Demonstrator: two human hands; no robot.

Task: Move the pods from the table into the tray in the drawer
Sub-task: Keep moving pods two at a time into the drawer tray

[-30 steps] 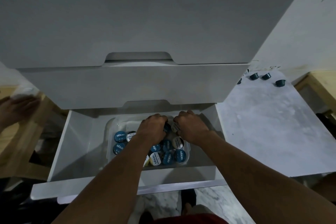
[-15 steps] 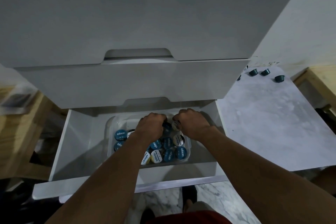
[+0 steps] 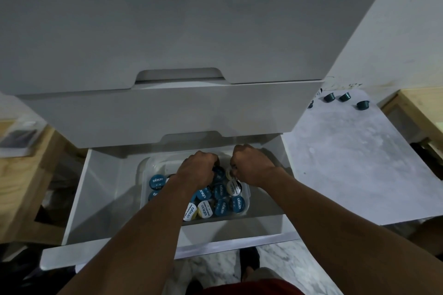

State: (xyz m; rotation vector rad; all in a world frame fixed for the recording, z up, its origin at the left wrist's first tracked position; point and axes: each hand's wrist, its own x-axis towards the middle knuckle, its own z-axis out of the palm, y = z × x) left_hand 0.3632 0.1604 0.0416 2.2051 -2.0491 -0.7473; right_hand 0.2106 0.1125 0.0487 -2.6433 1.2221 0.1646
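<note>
Both hands reach into the open drawer [image 3: 100, 199], over the far end of a clear tray [image 3: 247, 195] of pods [image 3: 220, 207]. The left hand [image 3: 197, 170] and right hand [image 3: 251, 166] are curled closed; their contents are hidden. Three pods [image 3: 344, 97] sit at the table's [image 3: 347, 163] far edge.

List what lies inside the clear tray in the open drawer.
Round pods, blue-lidded and white-lidded, crowd the tray. The left hand and right hand cover its far part, hiding whatever lies beneath them.
</note>
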